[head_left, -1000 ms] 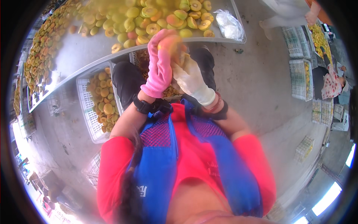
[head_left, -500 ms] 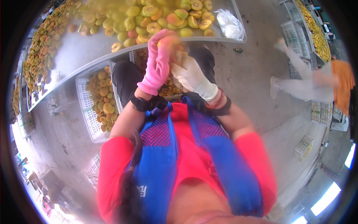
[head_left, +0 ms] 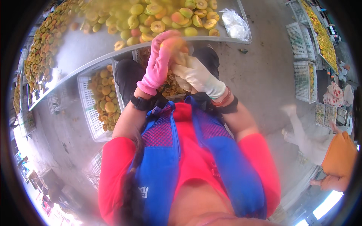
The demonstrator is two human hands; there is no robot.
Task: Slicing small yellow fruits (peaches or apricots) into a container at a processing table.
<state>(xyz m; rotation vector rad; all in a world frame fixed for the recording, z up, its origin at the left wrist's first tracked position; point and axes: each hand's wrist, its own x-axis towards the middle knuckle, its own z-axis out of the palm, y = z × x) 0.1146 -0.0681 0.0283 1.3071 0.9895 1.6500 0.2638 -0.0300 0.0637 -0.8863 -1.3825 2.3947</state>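
In front of me, over the near edge of a metal-topped table (head_left: 94, 59), my left hand (head_left: 156, 67) in a pink glove is closed round an orange-red apricot (head_left: 175, 43), blurred by motion. My right hand (head_left: 201, 78), in a white glove, meets it from the right. Its fingers are curled against the fruit, and whatever they grip is hidden. Beyond my hands a heap of halved apricots (head_left: 157, 26) covers part of the tabletop. Below my wrists, between my knees, lie cut apricot pieces (head_left: 171, 87), partly hidden by my hands.
At my left stands a white crate (head_left: 87, 111) of apricots. A crumpled clear plastic bag (head_left: 235, 26) lies at the table's right corner. More apricots (head_left: 43, 52) cover the table's far left. A person in orange (head_left: 339, 150) moves at the right, near stacked crates (head_left: 304, 81).
The person at the right has moved nearer to me along the right side, uncovering the crates there. My hands stay together at the fruit, with the right one slightly turned.
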